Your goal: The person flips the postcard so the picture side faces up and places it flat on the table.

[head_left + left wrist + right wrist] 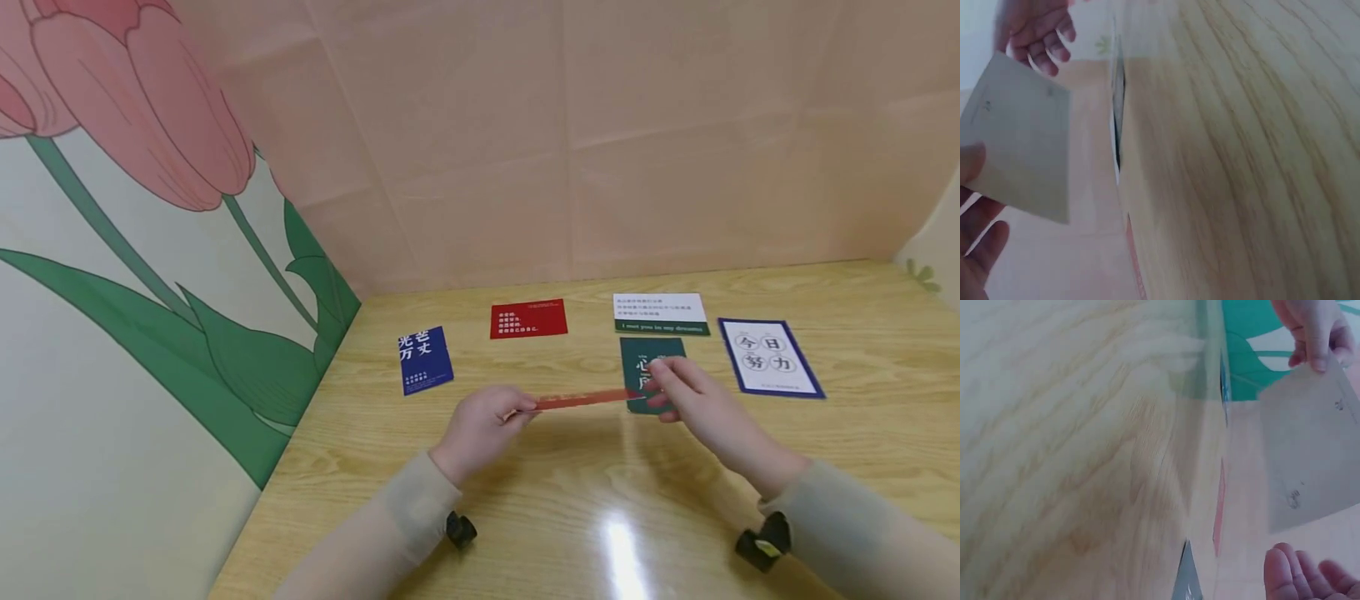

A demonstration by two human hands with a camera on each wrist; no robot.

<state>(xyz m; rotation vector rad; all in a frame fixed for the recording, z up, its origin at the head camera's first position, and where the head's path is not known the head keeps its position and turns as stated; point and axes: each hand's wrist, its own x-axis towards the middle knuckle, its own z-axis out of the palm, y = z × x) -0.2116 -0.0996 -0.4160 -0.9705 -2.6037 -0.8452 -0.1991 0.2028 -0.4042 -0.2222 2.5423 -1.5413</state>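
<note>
My left hand [487,425] pinches one end of a card [585,400] between thumb and fingers, above the table. From the head view the card is nearly edge-on, showing a narrow red-orange face. Its pale back [1022,137] with small faint print faces the wrist cameras. At the card's other end is my right hand [693,400], thumb and fingers apart. In the right wrist view, the fingertips [1279,569] of that hand lie just below the card's edge. A dark green card [633,350] lies on the table behind the right hand, which partly covers it.
On the wood-grain table [525,517] lie a blue card [427,362] at left, a red card [528,319] farther back, a white-and-green card [660,312] and a blue-bordered white card [771,358] at right. A pink backdrop [570,167] and a tulip-printed panel [135,292] border the table.
</note>
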